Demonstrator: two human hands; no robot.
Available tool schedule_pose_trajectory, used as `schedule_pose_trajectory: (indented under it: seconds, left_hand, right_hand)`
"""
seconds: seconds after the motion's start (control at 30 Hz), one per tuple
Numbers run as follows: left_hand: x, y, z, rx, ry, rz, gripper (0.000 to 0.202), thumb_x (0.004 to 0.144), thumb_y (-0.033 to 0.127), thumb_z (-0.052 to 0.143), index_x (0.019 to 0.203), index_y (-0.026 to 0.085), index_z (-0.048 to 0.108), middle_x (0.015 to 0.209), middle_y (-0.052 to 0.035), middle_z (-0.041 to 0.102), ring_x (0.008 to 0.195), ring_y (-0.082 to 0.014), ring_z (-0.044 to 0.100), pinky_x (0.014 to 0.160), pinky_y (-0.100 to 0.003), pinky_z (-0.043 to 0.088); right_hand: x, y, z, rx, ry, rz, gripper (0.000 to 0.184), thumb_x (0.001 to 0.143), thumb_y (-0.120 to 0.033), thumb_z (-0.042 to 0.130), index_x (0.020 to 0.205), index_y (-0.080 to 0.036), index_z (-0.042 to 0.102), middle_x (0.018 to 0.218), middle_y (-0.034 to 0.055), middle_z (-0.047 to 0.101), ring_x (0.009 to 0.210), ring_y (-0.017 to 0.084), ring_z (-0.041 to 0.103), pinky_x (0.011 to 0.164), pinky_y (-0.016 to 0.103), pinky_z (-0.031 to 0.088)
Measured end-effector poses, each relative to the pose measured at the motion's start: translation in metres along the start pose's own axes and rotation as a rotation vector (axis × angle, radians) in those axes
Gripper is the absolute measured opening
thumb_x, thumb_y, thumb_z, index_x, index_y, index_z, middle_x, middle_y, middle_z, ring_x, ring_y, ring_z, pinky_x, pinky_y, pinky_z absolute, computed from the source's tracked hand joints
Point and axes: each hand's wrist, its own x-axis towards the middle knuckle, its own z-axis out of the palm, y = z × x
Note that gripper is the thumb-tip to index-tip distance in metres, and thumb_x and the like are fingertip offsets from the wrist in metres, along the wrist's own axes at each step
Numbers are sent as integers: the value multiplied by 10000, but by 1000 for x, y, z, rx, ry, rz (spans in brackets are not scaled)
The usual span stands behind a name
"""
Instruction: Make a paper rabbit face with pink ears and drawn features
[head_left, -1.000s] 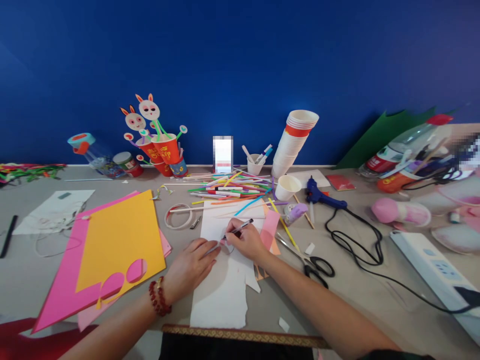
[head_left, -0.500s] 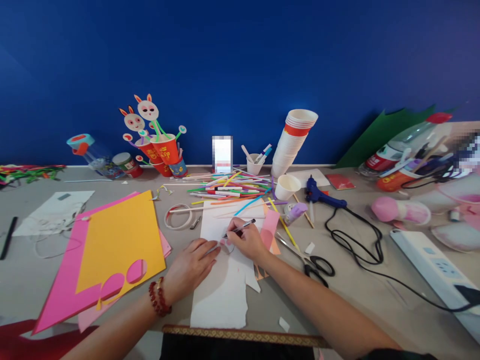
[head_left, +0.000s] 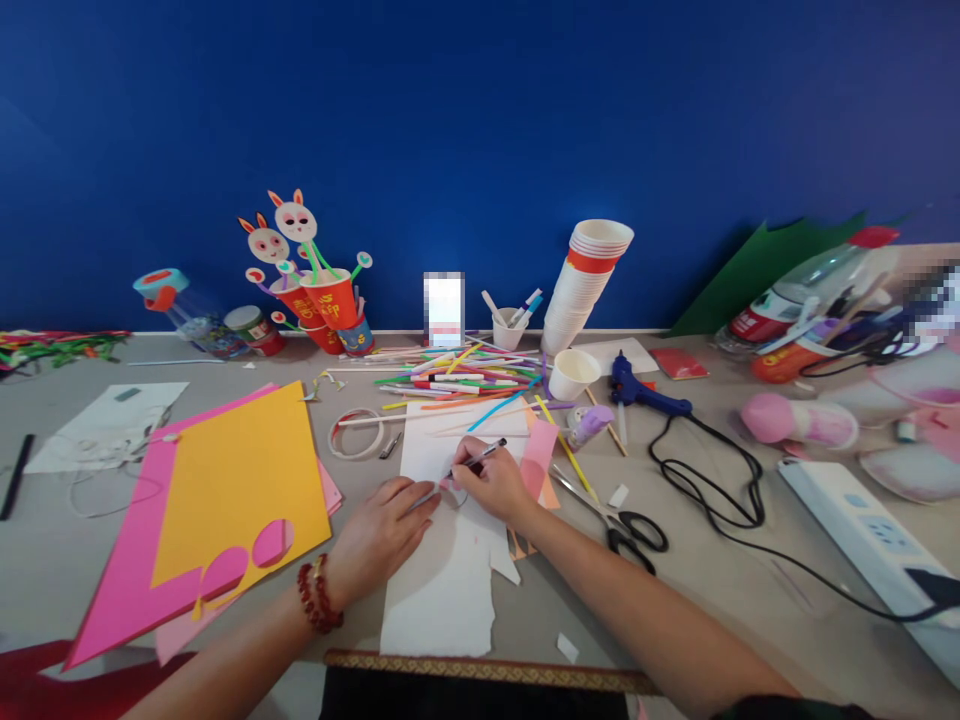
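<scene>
My right hand (head_left: 491, 483) is closed round a pen (head_left: 480, 457) whose tip touches a white sheet of paper (head_left: 450, 570) lying in front of me. My left hand (head_left: 382, 530), with a red bead bracelet on the wrist, lies flat on the same sheet with its fingertips beside the pen tip, pressing on something small and pink that I cannot make out. A pink paper strip (head_left: 538, 460) lies just right of my right hand.
Yellow card on pink card (head_left: 232, 490) lies at left. Black-handled scissors (head_left: 626, 525), a blue glue gun (head_left: 645, 395) with its black cord, coloured straws (head_left: 457, 385), stacked paper cups (head_left: 589, 280), a tape ring (head_left: 358, 433) and a white power strip (head_left: 862, 530) surround the sheet.
</scene>
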Motion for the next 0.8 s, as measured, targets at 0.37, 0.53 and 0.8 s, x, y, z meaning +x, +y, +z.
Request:
schedule_pose_trajectory:
  seconds: [0.37,0.53,0.8]
  left_hand:
    - [1,1,-1,-2,26,-8,316,959,175,461,1240,156,604,1209,-112,636,1089,-242,559,949,-419,523]
    - [0,0,-1,-3,19,-7,321,959,175,460,1246,155,602,1217,-111,635,1085,-245,556,944,-424,526]
    - [1,1,-1,-3,19,-3,321,956,173,471,1250,151,597,1215,-111,635,1085,-246,556,947,-429,523]
  right_hand:
    - [-1,-1,0,1,26,-1,79,758,-174,538,696,-222,530,598,-36,618,544,135,544,507,219,365]
    - [-1,0,0,3,20,-2,82,747,-171,547,683,-220,530,595,-36,615,543,133,543,504,218,363]
    - [-1,0,0,-2,12,1,83,739,-178,560,673,-221,535,601,-34,613,559,137,537,515,219,368]
